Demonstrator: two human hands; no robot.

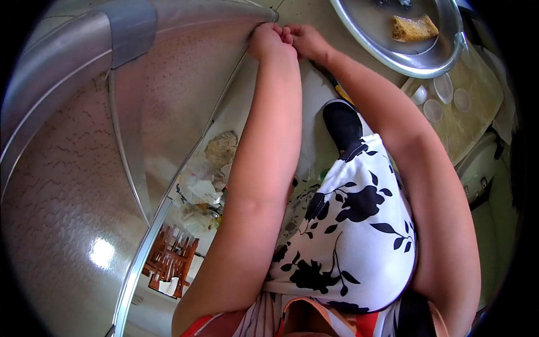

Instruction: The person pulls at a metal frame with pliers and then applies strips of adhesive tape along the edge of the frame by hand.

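Both of my arms reach forward to the end of a curved silver frame [132,33] that borders a textured translucent panel [67,168]. My left hand [266,42] is closed beside the panel's far edge, partly turned away from view. My right hand [307,42] is closed too, with its fingertips meeting those of the left. Whatever lies between the fingers, if anything, is too small or hidden to make out. To the right of my hands stands a round metal basin [387,59] of murky water, with a yellow-brown sponge [414,28] in it.
Several small clear plastic cups or lids [443,88] lie on a tan board [474,121] below the basin. Crumpled plastic bags [199,191] sit on the floor by the panel. A dark shoe [342,124] shows beyond my patterned clothing. A wooden furniture piece [173,255] stands lower left.
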